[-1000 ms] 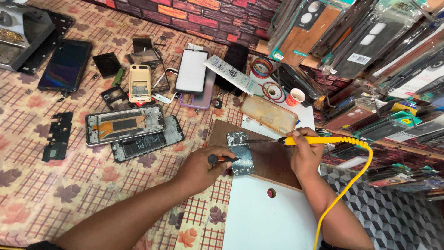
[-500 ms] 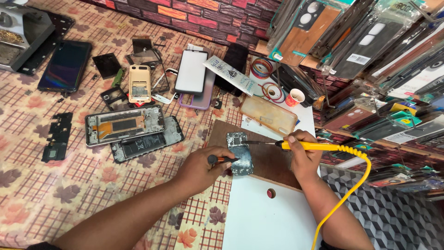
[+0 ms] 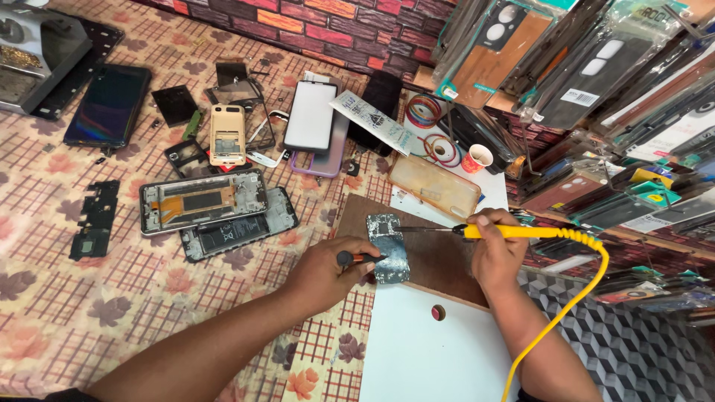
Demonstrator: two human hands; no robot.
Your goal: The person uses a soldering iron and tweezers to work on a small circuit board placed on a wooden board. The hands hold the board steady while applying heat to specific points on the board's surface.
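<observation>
While the circuit board (image 3: pixel 387 248) lies on the brown wooden board (image 3: pixel 439 257), keep left hand (image 3: pixel 331 269) closed round the small black-handled tool (image 3: pixel 356 258) pinning it; hold right hand (image 3: pixel 497 249) wrapped firmly on the yellow soldering iron (image 3: pixel 514 232), tip steady at the top edge.

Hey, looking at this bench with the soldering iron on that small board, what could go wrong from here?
The soldering iron tip sits on the circuit board, close to the left hand steadying it with a small tool; a slip could burn fingers. The yellow cord trailing off the edge could snag and jerk the right hand.
</observation>
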